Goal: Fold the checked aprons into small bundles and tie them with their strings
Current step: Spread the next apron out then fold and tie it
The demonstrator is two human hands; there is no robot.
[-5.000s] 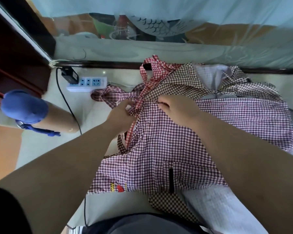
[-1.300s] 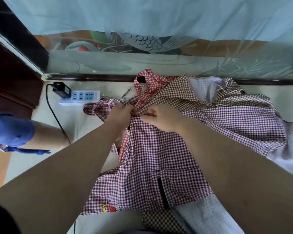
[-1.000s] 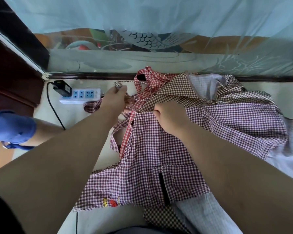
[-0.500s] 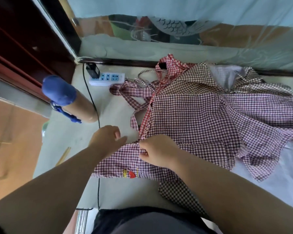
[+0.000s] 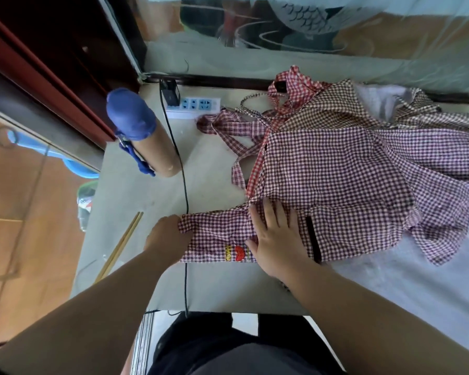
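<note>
A purple-and-white checked apron (image 5: 336, 174) lies spread on the table, its near hem showing a small red and yellow logo (image 5: 236, 253) and a black strip. My left hand (image 5: 165, 236) grips the hem's left corner. My right hand (image 5: 276, 234) lies flat with fingers spread on the cloth just right of the logo. The apron's strings (image 5: 236, 131) trail loose at the far left. Beneath it, at the back, lie a red checked apron (image 5: 290, 85) and a brown checked apron (image 5: 333, 104).
A white power strip (image 5: 195, 104) with a black cable (image 5: 184, 190) running to the near edge sits at the back left. A cardboard tube with a blue cap (image 5: 141, 133) lies left. Wooden chopsticks (image 5: 119, 244) rest near the left edge. White cloth (image 5: 406, 288) covers the right.
Both hands left the strings at the far end and came to the near hem. My left hand took its corner and my right hand flattened onto the cloth.
</note>
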